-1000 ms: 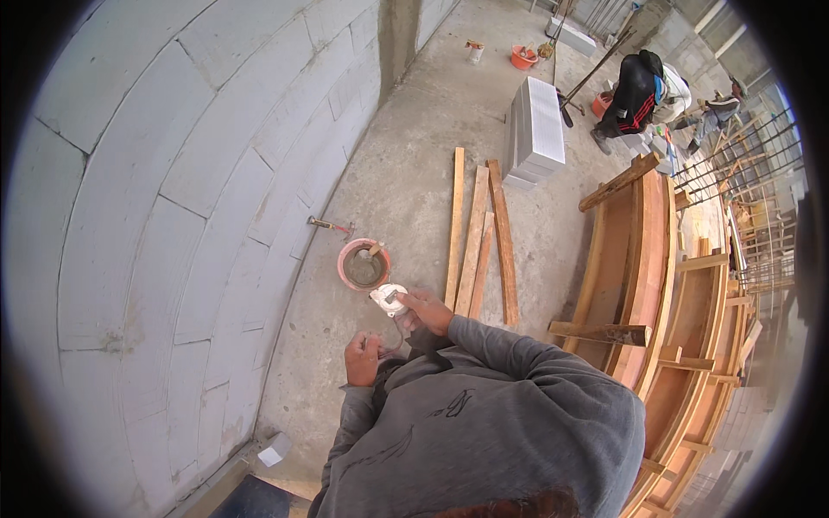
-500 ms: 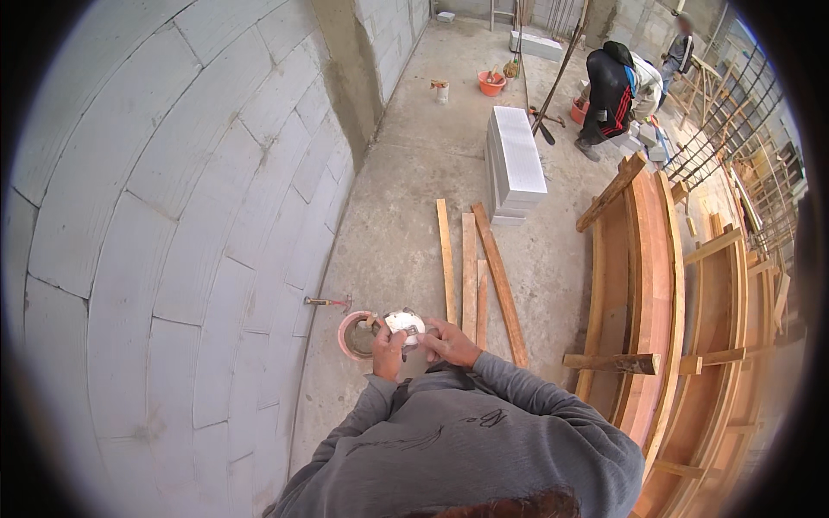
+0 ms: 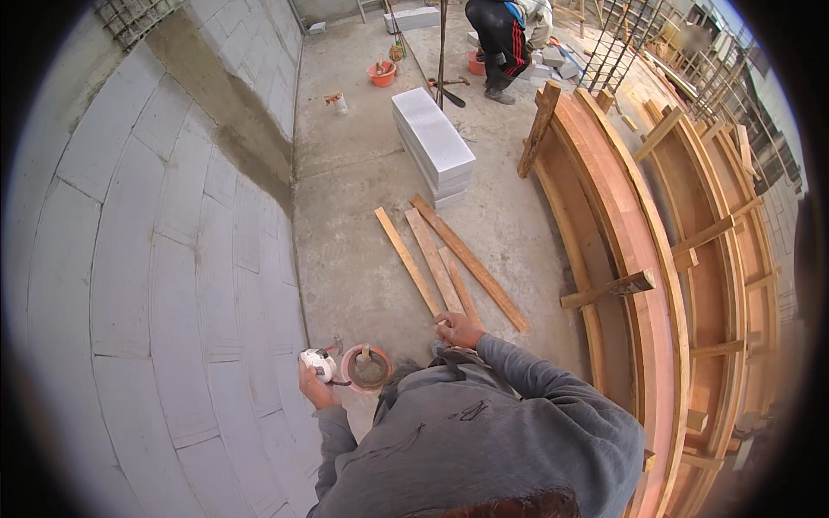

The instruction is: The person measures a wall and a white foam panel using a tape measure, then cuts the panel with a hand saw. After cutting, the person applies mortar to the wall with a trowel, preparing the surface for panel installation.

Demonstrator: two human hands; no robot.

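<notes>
Left hand (image 3: pixel 313 386), lower centre-left, fingers wrapped round small white tape measure (image 3: pixel 319 363), close to grey block wall (image 3: pixel 155 259). Round orange mortar bucket (image 3: pixel 366 369) just right of it. Right hand (image 3: pixel 459 330) curled over near ends of loose timber planks (image 3: pixel 440 263) on concrete floor (image 3: pixel 345 216). Open floor beyond; curved wooden formwork (image 3: pixel 639 259) bounds right edge.

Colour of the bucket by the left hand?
Orange-pink rim, grey mortar inside: the bucket, just right of the left hand. Head view.

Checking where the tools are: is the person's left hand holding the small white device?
Yes, the left hand grips the small white device beside the orange bucket, next to the block wall.
</notes>
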